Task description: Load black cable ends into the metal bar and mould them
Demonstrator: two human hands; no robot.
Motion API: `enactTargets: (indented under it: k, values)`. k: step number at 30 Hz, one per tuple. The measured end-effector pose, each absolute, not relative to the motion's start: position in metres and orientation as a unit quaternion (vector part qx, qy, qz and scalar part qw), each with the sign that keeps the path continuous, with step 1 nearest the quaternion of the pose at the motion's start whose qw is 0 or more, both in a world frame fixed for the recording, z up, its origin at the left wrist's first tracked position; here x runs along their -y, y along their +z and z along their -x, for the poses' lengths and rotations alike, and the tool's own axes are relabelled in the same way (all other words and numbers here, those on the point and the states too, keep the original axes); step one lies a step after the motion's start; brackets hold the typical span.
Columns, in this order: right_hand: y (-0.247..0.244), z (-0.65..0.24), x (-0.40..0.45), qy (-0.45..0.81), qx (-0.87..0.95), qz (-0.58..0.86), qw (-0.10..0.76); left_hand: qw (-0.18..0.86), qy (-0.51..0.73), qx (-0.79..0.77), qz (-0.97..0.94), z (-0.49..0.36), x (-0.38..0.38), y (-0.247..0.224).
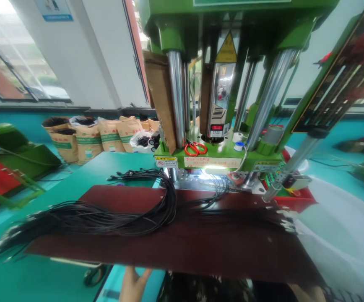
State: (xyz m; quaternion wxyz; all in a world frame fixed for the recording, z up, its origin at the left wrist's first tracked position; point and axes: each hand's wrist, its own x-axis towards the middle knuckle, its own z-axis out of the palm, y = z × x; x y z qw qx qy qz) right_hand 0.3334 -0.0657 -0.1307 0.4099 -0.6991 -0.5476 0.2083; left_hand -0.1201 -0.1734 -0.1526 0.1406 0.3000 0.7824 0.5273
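Note:
A dark red-brown board (175,251) lies in front of the green press (201,157). Long bundles of black cables (106,222) are spread over it, their pale ends hanging past its left and right sides. At the bottom edge of the view, my left hand (133,283) is at the board's near edge, thumb and a finger spread apart, the rest hidden. Below the board's right corner, my right hand (306,291) shows only as a blurred strip; its fingers are hidden.
Red-handled scissors (196,148) and a blue-white spool (239,146) sit on the press. Another pair of scissors (94,274) lies on the green table (53,279). Filled sacks (89,140) stand behind. At right are a red bin (298,202) and a large white tub (342,209).

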Motion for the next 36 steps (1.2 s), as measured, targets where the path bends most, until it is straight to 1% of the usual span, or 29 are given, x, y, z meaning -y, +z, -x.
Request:
enactTargets:
  k: [4, 10, 14, 20, 26, 29, 32, 34, 36]
  values:
    - [-0.126, -0.335, 0.059, 0.24, 0.525, 0.702, 0.417, 0.152, 0.526, -0.784, -0.292, 0.133, 0.174, -0.161]
    - [-0.13, -0.333, 0.058, 0.272, 0.511, 0.673, 0.461, 0.181, 0.518, -0.779, -0.303, 0.14, 0.176, -0.164]
    - [-0.121, -0.325, 0.062, 0.286, 0.497, 0.671, 0.47, 0.188, 0.521, -0.78, -0.292, 0.141, 0.178, -0.169]
    - [-0.096, -0.317, 0.068, 0.336, 0.495, 0.653, 0.465, 0.196, 0.526, -0.78, -0.275, 0.151, 0.177, -0.175]
    - [-0.084, -0.311, 0.068, 0.345, 0.492, 0.665, 0.444, 0.193, 0.518, -0.779, -0.295, 0.139, 0.174, -0.152]
    - [-0.089, -0.317, 0.067, 0.331, 0.511, 0.665, 0.433, 0.198, 0.428, -0.801, -0.37, 0.142, 0.179, -0.131]
    - [-0.099, -0.332, 0.068, 0.339, 0.541, 0.654, 0.406, 0.19, 0.236, -0.853, -0.425, 0.149, 0.191, -0.099]
    - [-0.105, -0.344, 0.069, 0.348, 0.553, 0.644, 0.399, 0.225, 0.128, -0.857, -0.446, 0.146, 0.198, -0.071]
    - [-0.107, -0.353, 0.068, 0.345, 0.555, 0.641, 0.403, 0.287, 0.092, -0.799, -0.521, 0.129, 0.198, -0.04]
